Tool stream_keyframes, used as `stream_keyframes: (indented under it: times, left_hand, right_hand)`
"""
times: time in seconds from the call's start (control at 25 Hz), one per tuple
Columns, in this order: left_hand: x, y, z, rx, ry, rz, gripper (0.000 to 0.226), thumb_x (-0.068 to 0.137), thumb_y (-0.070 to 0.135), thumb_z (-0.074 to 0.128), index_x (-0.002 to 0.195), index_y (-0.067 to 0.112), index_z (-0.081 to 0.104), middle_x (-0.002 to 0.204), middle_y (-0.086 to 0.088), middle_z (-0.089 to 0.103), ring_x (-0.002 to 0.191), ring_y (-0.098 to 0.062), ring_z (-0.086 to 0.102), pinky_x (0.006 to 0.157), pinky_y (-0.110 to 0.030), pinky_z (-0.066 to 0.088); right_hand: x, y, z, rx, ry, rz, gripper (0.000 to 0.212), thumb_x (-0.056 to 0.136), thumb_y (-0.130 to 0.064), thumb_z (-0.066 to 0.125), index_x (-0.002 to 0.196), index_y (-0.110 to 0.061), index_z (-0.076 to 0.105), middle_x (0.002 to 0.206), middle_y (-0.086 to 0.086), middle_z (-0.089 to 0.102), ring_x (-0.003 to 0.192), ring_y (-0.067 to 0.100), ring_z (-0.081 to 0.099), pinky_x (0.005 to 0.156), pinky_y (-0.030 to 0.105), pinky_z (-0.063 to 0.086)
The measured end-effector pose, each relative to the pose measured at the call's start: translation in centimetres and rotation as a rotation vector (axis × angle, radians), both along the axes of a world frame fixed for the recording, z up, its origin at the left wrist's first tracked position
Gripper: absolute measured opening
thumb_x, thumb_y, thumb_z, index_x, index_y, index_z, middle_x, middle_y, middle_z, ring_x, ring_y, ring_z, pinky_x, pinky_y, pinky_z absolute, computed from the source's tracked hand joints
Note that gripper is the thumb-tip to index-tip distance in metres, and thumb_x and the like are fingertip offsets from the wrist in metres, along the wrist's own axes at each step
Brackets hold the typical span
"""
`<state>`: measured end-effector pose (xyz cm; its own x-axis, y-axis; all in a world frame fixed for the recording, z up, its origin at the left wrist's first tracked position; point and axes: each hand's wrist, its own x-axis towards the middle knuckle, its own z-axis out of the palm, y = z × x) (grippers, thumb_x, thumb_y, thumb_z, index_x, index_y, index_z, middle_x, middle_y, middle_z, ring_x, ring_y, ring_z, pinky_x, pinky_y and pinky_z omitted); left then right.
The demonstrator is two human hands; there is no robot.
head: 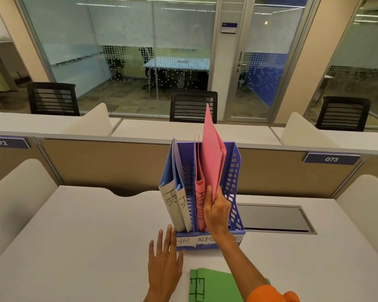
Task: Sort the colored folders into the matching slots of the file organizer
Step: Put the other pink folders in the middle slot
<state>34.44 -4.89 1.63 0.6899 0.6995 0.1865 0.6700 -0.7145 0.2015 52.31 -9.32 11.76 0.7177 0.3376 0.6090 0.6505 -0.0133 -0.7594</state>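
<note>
While right hand (pixel 216 209) grips: three pink folders (pixel 212 158).

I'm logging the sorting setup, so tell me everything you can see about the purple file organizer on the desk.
The file organizer looks like purple-blue plastic, with perforated side walls and upright dividers forming slots. It stands upright on the white desk. White handwritten labels on its front lip read HR and ADM; a third is hidden by the arm. Two blue folders fill the left slot, a pink folder the middle. The right hand holds another pink folder partly inserted. The left hand touches the front left corner.
</note>
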Motion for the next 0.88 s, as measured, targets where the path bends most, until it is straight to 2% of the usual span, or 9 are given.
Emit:
stream_keyframes:
  times: [0.08,0.2,0.24,0.36,0.56,0.64,0.72,0.8,0.88]
  left_hand:
    - [-0.1,-0.2,0.2,-0.03,0.032,0.002,0.072,0.094,0.059,0.006,0.151,0.018,0.023,0.162,0.003,0.007,0.147,-0.012,-0.022,0.114,-0.037,-0.002]
    - [-0.2,-0.4,0.9,-0.081,0.066,-0.007,0.074,0.095,0.056,0.005,0.148,0.013,0.033,0.156,-0.001,0.024,0.15,-0.021,0.013,0.115,-0.04,0.004]
    - [-0.2,-0.5,1.0,-0.079,0.063,-0.006,0.073,0.096,0.055,0.005,0.15,0.011,0.026,0.159,-0.001,0.02,0.15,-0.022,0.014,0.115,-0.04,0.002]
    - [-0.3,-0.4,1.3,-0.058,0.057,0.005,0.07,0.095,0.056,0.002,0.153,0.017,0.005,0.164,0.001,-0.001,0.149,-0.018,-0.017,0.114,-0.038,-0.004]
    - [-0.1,-0.5,1.5,-0.124,0.116,0.008,0.076,0.096,0.053,0.001,0.142,0.012,0.045,0.151,-0.005,0.04,0.144,-0.026,0.017,0.113,-0.039,0.001]
    - [-0.1,-0.4,1.6,-0.121,0.117,0.006,0.077,0.096,0.052,0.001,0.139,0.012,0.05,0.146,-0.006,0.049,0.138,-0.029,0.037,0.116,-0.044,0.019]
    - [0.0,-0.3,1.7,-0.115,0.111,0.019,0.078,0.097,0.051,0.0,0.136,0.011,0.055,0.142,-0.007,0.054,0.129,-0.032,0.053,0.103,-0.049,0.043]
    - [0.0,-0.4,1.9,-0.124,0.092,0.03,0.079,0.097,0.051,0.0,0.135,0.011,0.056,0.142,-0.007,0.054,0.126,-0.032,0.056,0.096,-0.051,0.049]
    - [0.0,-0.7,2.1,-0.135,0.081,0.03,0.078,0.096,0.051,0.0,0.136,0.011,0.054,0.144,-0.007,0.051,0.127,-0.032,0.055,0.097,-0.05,0.048]
  right_hand:
    - [0.1,0.1,0.0,0.007,-0.004,-0.004,0.037,0.099,-0.048,0.04,0.123,-0.022,0.049,0.099,-0.009,0.062,0.086,-0.013,0.061,0.063,0.005,0.052]
    - [0.2,0.1,0.4,0.026,-0.011,-0.032,0.035,0.099,-0.046,0.042,0.122,-0.022,0.05,0.1,-0.013,0.058,0.092,-0.015,0.058,0.064,0.001,0.049]
    - [0.3,0.1,0.5,0.035,-0.014,-0.043,0.034,0.098,-0.045,0.044,0.121,-0.021,0.051,0.101,-0.013,0.057,0.094,-0.017,0.057,0.065,-0.002,0.047]
    - [0.3,0.2,0.5,0.056,-0.004,-0.057,0.035,0.097,-0.046,0.047,0.12,-0.02,0.051,0.103,-0.01,0.06,0.097,-0.017,0.056,0.067,-0.005,0.043]
    - [0.7,0.6,1.1,0.063,0.084,-0.077,0.049,0.088,-0.052,0.058,0.125,-0.022,0.044,0.108,-0.018,0.051,0.099,-0.019,0.054,0.066,-0.005,0.043]
    - [1.2,0.6,1.7,0.085,0.139,-0.078,0.058,0.082,-0.053,0.066,0.125,-0.022,0.041,0.108,-0.016,0.051,0.096,-0.019,0.054,0.065,-0.005,0.042]
    - [1.5,0.6,1.8,0.105,0.201,-0.084,0.065,0.076,-0.051,0.073,0.126,-0.024,0.04,0.109,-0.013,0.052,0.092,-0.012,0.058,0.063,-0.004,0.043]
    - [1.3,0.6,1.6,0.109,0.254,-0.089,0.07,0.071,-0.056,0.075,0.124,-0.027,0.039,0.106,-0.015,0.054,0.088,-0.008,0.057,0.06,-0.004,0.043]
    - [0.7,0.6,1.1,0.092,0.293,-0.1,0.073,0.068,-0.063,0.074,0.123,-0.03,0.038,0.1,-0.026,0.052,0.084,-0.007,0.058,0.057,-0.002,0.043]
